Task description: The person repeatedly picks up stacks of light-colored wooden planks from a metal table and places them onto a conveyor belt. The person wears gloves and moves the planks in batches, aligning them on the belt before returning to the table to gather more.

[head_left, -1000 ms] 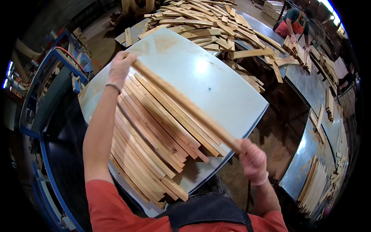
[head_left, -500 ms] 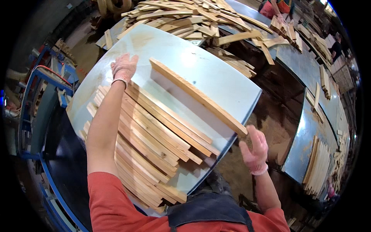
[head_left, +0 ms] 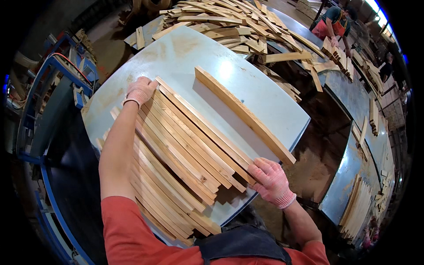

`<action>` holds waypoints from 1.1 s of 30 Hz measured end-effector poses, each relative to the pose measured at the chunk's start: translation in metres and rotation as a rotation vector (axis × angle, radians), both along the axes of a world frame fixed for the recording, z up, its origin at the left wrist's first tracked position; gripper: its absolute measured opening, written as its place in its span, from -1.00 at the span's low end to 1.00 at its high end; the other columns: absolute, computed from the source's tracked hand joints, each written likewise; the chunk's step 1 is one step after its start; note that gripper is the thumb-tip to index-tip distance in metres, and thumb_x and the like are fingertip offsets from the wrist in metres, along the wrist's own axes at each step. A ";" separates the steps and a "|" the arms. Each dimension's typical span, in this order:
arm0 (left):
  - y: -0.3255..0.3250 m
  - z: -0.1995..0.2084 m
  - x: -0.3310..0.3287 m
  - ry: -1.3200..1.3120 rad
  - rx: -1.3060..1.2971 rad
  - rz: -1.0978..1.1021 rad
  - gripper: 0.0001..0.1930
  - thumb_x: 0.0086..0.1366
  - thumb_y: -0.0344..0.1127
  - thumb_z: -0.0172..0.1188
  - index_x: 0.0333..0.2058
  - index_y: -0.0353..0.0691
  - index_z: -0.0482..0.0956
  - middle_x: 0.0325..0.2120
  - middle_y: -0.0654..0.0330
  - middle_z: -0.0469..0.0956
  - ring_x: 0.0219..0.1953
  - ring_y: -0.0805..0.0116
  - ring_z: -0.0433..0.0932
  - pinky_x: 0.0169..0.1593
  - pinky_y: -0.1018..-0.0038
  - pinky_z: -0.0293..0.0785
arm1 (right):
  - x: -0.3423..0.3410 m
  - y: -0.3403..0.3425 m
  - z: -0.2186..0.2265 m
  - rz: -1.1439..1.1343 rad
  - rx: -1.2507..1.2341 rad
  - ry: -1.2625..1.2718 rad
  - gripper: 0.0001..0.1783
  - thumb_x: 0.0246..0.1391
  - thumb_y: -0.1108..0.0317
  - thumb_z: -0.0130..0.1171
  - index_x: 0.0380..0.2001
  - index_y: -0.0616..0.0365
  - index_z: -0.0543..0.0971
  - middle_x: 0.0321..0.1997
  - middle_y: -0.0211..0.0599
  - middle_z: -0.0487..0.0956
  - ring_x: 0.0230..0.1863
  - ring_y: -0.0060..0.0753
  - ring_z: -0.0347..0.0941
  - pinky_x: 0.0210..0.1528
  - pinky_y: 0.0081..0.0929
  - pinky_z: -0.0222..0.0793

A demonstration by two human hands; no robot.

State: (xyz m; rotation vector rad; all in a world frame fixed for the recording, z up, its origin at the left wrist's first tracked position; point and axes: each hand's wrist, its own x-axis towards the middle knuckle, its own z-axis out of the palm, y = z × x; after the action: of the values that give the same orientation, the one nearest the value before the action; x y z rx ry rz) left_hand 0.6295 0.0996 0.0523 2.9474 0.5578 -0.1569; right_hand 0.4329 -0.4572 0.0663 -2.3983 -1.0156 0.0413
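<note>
Many pale wooden strips (head_left: 176,145), slightly curved, lie side by side on a smooth light-grey tabletop (head_left: 260,97). My left hand (head_left: 140,91), in a pinkish knit glove, is closed over the far ends of the strips at the row's right side. My gloved right hand (head_left: 270,181) has its fingers bent around the near end of the outermost strip (head_left: 207,121). What lies beneath its fingertips is partly hidden. Apart from the row, a single wooden board (head_left: 243,115) stands on its narrow edge to the right, touched by neither hand.
A large heap of wooden pieces (head_left: 225,26) lies beyond the table. At the far right, another metal-topped table (head_left: 342,176) bears stacked strips. A co-worker in a red apron (head_left: 329,28) handles wood at the back right. A blue metal frame (head_left: 33,128) stands at the left.
My left hand has closed on the strips' far ends. My right hand has left the single board's end and moved left onto the outermost strip's near end. The view has shifted slightly.
</note>
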 end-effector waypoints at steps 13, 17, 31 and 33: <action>0.001 -0.007 0.019 0.042 -0.009 0.120 -0.38 0.49 0.09 -0.11 0.26 -0.22 0.60 0.30 -0.15 0.57 0.34 -0.14 0.54 0.41 0.03 0.43 | 0.021 0.037 -0.002 0.264 -0.093 -0.060 -0.37 0.09 0.30 0.37 0.28 -0.01 0.59 0.38 -0.22 0.56 0.48 -0.01 0.42 0.52 0.11 0.28; 0.003 -0.005 0.021 0.039 0.004 0.153 -0.38 0.48 0.10 -0.07 0.26 -0.21 0.60 0.32 -0.16 0.55 0.36 -0.15 0.53 0.42 0.02 0.42 | 0.031 0.043 -0.002 0.320 -0.113 -0.064 -0.37 0.11 0.35 0.33 0.30 0.00 0.57 0.39 -0.19 0.54 0.49 -0.02 0.42 0.51 0.10 0.30; 0.059 -0.035 0.014 0.065 -0.012 -0.088 -0.34 0.44 0.21 0.02 0.24 -0.16 0.67 0.27 -0.10 0.62 0.33 -0.08 0.57 0.42 0.09 0.42 | 0.019 0.024 0.011 0.249 -0.100 0.012 -0.28 0.03 0.28 0.47 0.31 0.05 0.55 0.42 -0.15 0.53 0.47 0.05 0.41 0.49 0.04 0.34; 0.016 -0.009 0.017 0.080 -0.124 -0.029 -0.36 0.45 0.19 0.03 0.24 -0.15 0.68 0.25 -0.09 0.64 0.31 -0.07 0.58 0.42 0.10 0.43 | 0.009 0.009 0.009 0.133 -0.119 0.014 -0.23 -0.01 0.25 0.52 0.32 0.07 0.55 0.42 -0.10 0.53 0.46 0.07 0.42 0.48 0.04 0.36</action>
State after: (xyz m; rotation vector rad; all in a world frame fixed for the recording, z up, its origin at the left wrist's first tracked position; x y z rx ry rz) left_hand 0.6466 0.1152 0.0429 2.8396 0.4972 -0.3019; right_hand 0.4423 -0.4482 0.0754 -2.4287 -1.1952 0.1704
